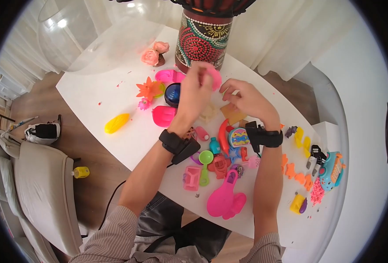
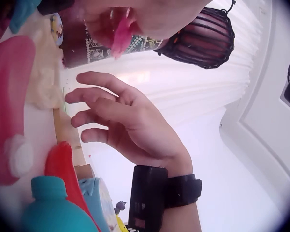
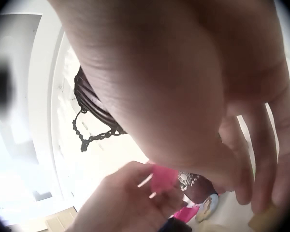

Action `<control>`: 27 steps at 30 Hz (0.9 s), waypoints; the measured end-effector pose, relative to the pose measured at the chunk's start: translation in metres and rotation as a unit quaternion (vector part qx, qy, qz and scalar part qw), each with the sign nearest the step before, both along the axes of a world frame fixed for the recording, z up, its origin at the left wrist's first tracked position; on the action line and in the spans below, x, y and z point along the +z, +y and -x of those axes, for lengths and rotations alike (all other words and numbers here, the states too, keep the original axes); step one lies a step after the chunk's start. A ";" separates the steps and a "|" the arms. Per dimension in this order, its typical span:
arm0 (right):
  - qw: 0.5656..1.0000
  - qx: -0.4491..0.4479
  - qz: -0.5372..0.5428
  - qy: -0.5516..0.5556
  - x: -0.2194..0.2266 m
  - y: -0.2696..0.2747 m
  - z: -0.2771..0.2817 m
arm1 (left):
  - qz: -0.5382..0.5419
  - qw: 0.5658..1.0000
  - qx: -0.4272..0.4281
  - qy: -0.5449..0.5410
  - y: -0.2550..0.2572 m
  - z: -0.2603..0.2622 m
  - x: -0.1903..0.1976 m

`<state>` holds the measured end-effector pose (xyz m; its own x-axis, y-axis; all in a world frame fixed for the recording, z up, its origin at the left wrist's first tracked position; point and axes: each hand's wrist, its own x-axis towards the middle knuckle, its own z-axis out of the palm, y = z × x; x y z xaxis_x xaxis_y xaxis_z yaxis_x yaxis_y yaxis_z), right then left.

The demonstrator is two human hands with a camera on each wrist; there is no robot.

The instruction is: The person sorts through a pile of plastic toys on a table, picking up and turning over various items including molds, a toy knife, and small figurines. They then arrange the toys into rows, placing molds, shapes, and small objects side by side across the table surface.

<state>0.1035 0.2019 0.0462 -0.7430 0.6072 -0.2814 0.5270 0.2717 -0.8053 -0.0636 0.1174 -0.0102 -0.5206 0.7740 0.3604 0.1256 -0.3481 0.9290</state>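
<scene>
My left hand (image 1: 194, 92) holds a thin, bright pink piece (image 1: 215, 79) between thumb and fingers, in front of the drum; the piece (image 2: 122, 39) looks blurred in the left wrist view and its kind is unclear. To its right, my right hand (image 1: 252, 101) hovers with loosely bent, spread fingers and nothing in them. Below that hand lies a tan square piece (image 1: 232, 115), beside a pale cream piece (image 1: 209, 113). Left of my left hand sit a dark blue ball (image 1: 172, 94), a pink scoop (image 1: 163, 116) and another pink toy (image 1: 166, 75).
A patterned drum (image 1: 205, 41) stands at the back. Toys crowd the near side: a red chili (image 1: 223, 136), a teal bottle (image 1: 214, 146), a green spoon (image 1: 205, 160) and a pink paddle (image 1: 220, 199). A yellow corn (image 1: 116, 123) lies left; a large clear dome (image 1: 71, 41) is behind.
</scene>
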 end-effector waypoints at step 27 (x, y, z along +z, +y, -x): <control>0.981 0.096 -0.154 -0.063 0.031 -0.043 0.011 | -0.154 0.973 0.159 -0.066 -0.016 0.021 0.021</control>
